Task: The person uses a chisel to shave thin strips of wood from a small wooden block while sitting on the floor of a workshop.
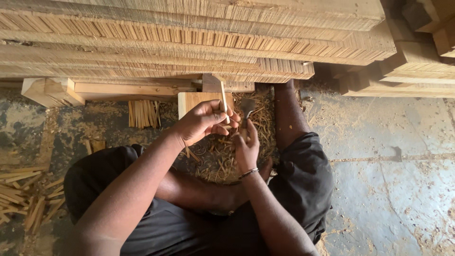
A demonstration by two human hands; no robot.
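Left hand pinches a thin wooden strip between thumb and curled fingers, holding it nearly upright above the person's lap. Pale and flat, the strip has straight edges; its upper end rises clear of the fingers in front of a small wooden block. Right hand is closed around the handle of a curved-bladed knife, whose dark blade points up just beside the strip; whether blade and strip touch cannot be told. A metal bracelet sits on the right wrist.

Below both hands, a heap of curled wood shavings covers the floor between the person's legs, which are clad in dark shorts. A short bundle of cut sticks lies left of the block. More loose sticks are scattered at the far left edge. Layered stacks of flat sticks on timber supports fill the upper view.
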